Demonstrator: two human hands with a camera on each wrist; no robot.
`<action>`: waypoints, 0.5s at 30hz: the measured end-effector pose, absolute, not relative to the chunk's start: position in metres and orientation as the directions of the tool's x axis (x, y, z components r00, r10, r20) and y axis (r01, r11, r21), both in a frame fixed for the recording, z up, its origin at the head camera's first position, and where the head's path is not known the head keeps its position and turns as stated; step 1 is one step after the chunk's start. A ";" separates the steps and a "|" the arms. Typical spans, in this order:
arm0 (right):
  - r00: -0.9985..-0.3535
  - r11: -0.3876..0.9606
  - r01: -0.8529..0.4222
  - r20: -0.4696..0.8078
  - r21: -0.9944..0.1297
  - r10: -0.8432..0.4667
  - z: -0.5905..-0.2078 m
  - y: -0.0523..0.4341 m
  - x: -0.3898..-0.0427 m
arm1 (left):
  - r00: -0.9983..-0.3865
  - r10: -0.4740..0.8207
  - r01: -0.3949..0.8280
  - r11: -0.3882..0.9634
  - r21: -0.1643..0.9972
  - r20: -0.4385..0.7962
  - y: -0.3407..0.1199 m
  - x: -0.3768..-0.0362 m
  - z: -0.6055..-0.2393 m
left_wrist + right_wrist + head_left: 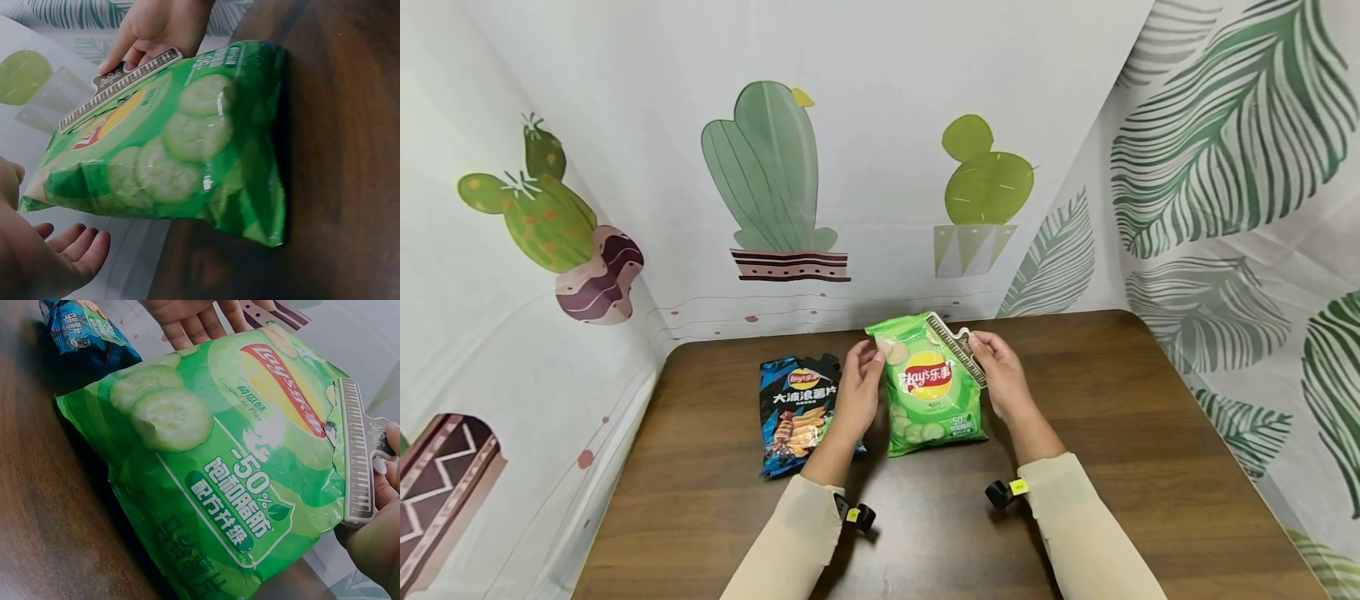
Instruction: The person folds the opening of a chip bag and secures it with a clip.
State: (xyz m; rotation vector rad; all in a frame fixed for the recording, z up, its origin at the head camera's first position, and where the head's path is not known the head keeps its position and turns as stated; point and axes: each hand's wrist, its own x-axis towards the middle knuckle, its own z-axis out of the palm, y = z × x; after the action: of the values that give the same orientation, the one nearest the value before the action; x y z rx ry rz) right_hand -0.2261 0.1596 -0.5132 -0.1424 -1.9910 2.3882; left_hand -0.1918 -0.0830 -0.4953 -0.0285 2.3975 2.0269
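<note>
A green Lay's cucumber chip bag (928, 392) stands tilted on the brown wooden table (1120, 417). A grey toothed sealing clip (953, 346) lies along the bag's upper right edge. My right hand (979, 343) pinches the clip's handle, as the left wrist view shows for the clip (119, 87) and the right hand (128, 61). My left hand (868, 360) is at the bag's upper left corner, thumb against the corner and fingers straight behind it. In the right wrist view the bag (237, 481), the clip (357, 456) and the left hand's straight fingers (200, 322) all show.
A blue Lay's chip bag (797, 412) lies flat on the table just left of my left forearm. White curtains printed with cacti (775, 167) and leaves (1225, 150) close in the table at the back and on both sides.
</note>
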 end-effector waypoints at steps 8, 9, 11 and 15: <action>-0.996 -0.190 0.047 -0.059 -0.981 0.059 -0.516 0.164 -0.229 | -0.999 0.022 -0.044 0.143 0.989 -0.048 -0.079 -0.187 -0.505; -0.997 -0.191 0.050 -0.061 -0.980 0.055 -0.517 0.165 -0.229 | -0.998 0.027 -0.047 0.142 0.989 -0.051 -0.079 -0.186 -0.507; -0.997 -0.193 0.058 -0.067 -0.979 0.043 -0.518 0.166 -0.228 | -0.998 0.031 -0.053 0.146 0.988 -0.058 -0.077 -0.185 -0.510; -0.997 -0.192 0.073 -0.078 -0.979 0.022 -0.521 0.169 -0.229 | -0.997 0.020 -0.067 0.156 0.985 -0.071 -0.074 -0.182 -0.516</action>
State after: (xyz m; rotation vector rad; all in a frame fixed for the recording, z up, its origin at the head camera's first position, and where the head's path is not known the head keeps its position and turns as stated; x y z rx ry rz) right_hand -0.2287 0.1689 -0.5208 -0.1179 -2.0179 2.4480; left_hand -0.1816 -0.0740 -0.5157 -0.0478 2.3370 1.9974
